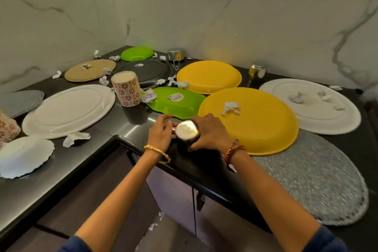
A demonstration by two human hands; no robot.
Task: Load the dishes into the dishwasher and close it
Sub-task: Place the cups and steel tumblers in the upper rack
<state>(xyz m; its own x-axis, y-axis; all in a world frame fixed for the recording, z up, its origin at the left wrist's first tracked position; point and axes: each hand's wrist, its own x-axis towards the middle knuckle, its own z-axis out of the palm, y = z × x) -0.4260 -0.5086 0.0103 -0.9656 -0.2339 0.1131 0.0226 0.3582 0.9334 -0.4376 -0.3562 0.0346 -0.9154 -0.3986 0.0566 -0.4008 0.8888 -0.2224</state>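
Black corner worktop [114, 129] w/ dishes spread out. Grey woven mat [319, 180] at R front edge; big yellow plate [255, 120] overlaps it. White plates L [67, 110] & R [311, 106], 2nd yellow plate [208, 76] behind, green tray [176, 102] btwn. Floral mug [126, 90] upside down nr centre. Small steel cup [187, 132] at inner corner edge: right hand [210, 134] fingers wrapped round it, left hand [159, 132] curled, fingertips touching its rim. Crumpled paper bits scattered.

Steel cup [187, 131] shiny metal; yellow plate [255, 122] smooth glossy plastic; counter [126, 129] polished dark stone; grey mat [311, 182] rough woven.
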